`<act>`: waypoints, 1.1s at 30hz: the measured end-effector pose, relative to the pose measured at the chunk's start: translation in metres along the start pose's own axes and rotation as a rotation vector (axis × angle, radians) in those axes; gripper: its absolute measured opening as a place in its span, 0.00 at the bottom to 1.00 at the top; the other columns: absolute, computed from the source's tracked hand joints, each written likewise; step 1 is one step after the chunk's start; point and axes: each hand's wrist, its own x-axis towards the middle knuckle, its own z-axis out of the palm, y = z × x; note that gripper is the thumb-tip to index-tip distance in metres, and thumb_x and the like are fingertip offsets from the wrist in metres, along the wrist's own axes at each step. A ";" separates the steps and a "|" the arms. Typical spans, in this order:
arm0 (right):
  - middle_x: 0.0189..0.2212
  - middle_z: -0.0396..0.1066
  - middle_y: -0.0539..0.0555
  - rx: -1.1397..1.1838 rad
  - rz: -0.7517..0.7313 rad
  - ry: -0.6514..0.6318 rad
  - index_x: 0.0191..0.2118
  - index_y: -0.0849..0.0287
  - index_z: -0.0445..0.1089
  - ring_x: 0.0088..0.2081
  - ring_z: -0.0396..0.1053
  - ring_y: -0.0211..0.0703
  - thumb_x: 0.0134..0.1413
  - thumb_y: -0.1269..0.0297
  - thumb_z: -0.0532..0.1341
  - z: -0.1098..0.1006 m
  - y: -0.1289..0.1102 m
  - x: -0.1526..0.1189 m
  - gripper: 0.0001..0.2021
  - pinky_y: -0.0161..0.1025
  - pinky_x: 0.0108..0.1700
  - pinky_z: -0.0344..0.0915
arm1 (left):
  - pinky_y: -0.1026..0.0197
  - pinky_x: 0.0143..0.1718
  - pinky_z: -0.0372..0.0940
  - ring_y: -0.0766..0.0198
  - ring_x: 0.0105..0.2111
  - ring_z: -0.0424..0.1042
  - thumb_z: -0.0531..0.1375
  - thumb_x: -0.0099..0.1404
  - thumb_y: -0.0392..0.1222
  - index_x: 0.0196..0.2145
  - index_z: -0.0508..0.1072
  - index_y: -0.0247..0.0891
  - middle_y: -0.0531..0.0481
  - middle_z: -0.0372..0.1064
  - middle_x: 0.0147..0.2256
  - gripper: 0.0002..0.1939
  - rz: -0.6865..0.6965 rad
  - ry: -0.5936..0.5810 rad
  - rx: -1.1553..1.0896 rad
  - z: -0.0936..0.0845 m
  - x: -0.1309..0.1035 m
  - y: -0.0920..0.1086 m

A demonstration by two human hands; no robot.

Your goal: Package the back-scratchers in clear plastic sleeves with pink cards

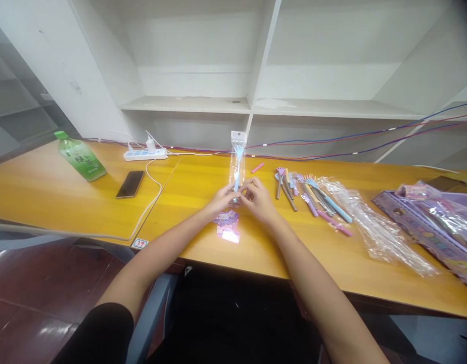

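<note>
A light blue back scratcher [238, 161] with a small hand-shaped head lies inside a clear plastic bag [238, 135]. The hanging-hole end of the bag points away from me. My left hand [223, 198] pinches the near end of the bag from the left. From the right, my right hand [257, 199] has its bent fingers closed on the same end, and the two thumbs nearly meet. My fingers partly cover the bag's lower edge. Just below my hands lie several small purple and pink cards [226, 218], one of them shiny.
To the right are a pink stick [257, 167], several back scratchers [309, 194], clear empty bags [373, 222] and purple printed packaging [419, 222]. On the left stand a green tea bottle [82, 159], a phone [130, 184] and a power strip [144, 154]. Shelves [188, 103] rise behind.
</note>
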 end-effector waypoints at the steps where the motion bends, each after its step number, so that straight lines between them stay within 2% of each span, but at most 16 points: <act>1: 0.43 0.65 0.55 0.001 0.004 0.005 0.40 0.55 0.71 0.29 0.63 0.39 0.67 0.57 0.62 0.000 0.000 0.000 0.08 0.42 0.35 0.67 | 0.61 0.39 0.72 0.65 0.35 0.76 0.73 0.59 0.49 0.50 0.75 0.39 0.47 0.75 0.41 0.24 0.012 -0.022 0.009 -0.001 0.000 0.000; 4: 0.45 0.65 0.55 0.027 0.056 0.062 0.45 0.55 0.70 0.28 0.63 0.38 0.65 0.56 0.64 -0.001 0.003 0.001 0.10 0.41 0.34 0.67 | 0.58 0.44 0.73 0.63 0.39 0.78 0.74 0.58 0.50 0.55 0.73 0.38 0.44 0.76 0.44 0.30 0.046 -0.100 -0.003 -0.003 0.000 -0.001; 6: 0.46 0.66 0.55 0.065 0.120 0.113 0.53 0.55 0.66 0.27 0.64 0.38 0.61 0.53 0.67 -0.001 0.005 0.002 0.19 0.41 0.33 0.67 | 0.56 0.47 0.73 0.61 0.40 0.79 0.75 0.58 0.50 0.58 0.72 0.38 0.44 0.77 0.42 0.34 0.068 -0.151 -0.011 -0.004 0.001 -0.003; 8: 0.43 0.68 0.53 0.103 0.183 0.108 0.56 0.55 0.64 0.27 0.64 0.38 0.59 0.50 0.69 -0.001 0.009 0.002 0.26 0.41 0.32 0.66 | 0.55 0.47 0.74 0.60 0.38 0.80 0.75 0.57 0.50 0.59 0.71 0.37 0.43 0.78 0.41 0.36 0.082 -0.187 -0.016 -0.005 0.001 -0.003; 11: 0.31 0.68 0.49 0.144 0.245 0.011 0.48 0.56 0.68 0.26 0.65 0.41 0.60 0.45 0.67 -0.001 0.014 0.001 0.21 0.40 0.31 0.64 | 0.55 0.45 0.74 0.58 0.37 0.81 0.76 0.56 0.51 0.59 0.71 0.37 0.42 0.78 0.43 0.38 0.067 -0.200 -0.020 -0.004 0.001 -0.002; 13: 0.28 0.67 0.48 0.186 0.272 -0.034 0.43 0.56 0.68 0.27 0.65 0.41 0.60 0.42 0.66 0.000 0.015 0.001 0.21 0.39 0.30 0.63 | 0.57 0.43 0.75 0.56 0.37 0.82 0.76 0.55 0.53 0.59 0.71 0.37 0.41 0.79 0.44 0.39 0.043 -0.197 -0.021 -0.002 0.001 -0.001; 17: 0.28 0.67 0.48 0.328 0.315 -0.046 0.39 0.55 0.66 0.29 0.66 0.41 0.58 0.38 0.66 0.001 0.014 0.002 0.24 0.37 0.30 0.64 | 0.59 0.41 0.75 0.57 0.36 0.82 0.74 0.57 0.57 0.57 0.72 0.36 0.39 0.78 0.47 0.36 0.039 -0.195 -0.044 0.000 0.001 -0.001; 23: 0.32 0.68 0.49 0.481 0.361 -0.104 0.43 0.55 0.67 0.31 0.68 0.41 0.56 0.38 0.67 -0.002 0.009 0.005 0.25 0.38 0.32 0.68 | 0.60 0.36 0.74 0.57 0.33 0.82 0.69 0.64 0.56 0.51 0.73 0.33 0.41 0.79 0.38 0.27 0.064 -0.138 -0.076 0.000 0.003 -0.006; 27: 0.34 0.67 0.50 0.495 0.339 -0.132 0.46 0.56 0.70 0.34 0.69 0.42 0.56 0.40 0.68 -0.003 0.009 0.005 0.25 0.38 0.36 0.69 | 0.61 0.33 0.73 0.58 0.31 0.82 0.68 0.65 0.57 0.53 0.73 0.32 0.42 0.79 0.36 0.29 0.070 -0.070 -0.059 -0.001 0.004 -0.007; 33: 0.36 0.65 0.49 0.495 0.329 -0.134 0.47 0.56 0.69 0.31 0.67 0.38 0.58 0.43 0.67 -0.003 0.007 0.004 0.23 0.36 0.32 0.66 | 0.62 0.31 0.72 0.58 0.28 0.81 0.68 0.64 0.61 0.54 0.74 0.30 0.41 0.80 0.34 0.32 0.081 -0.045 -0.011 -0.001 0.004 -0.006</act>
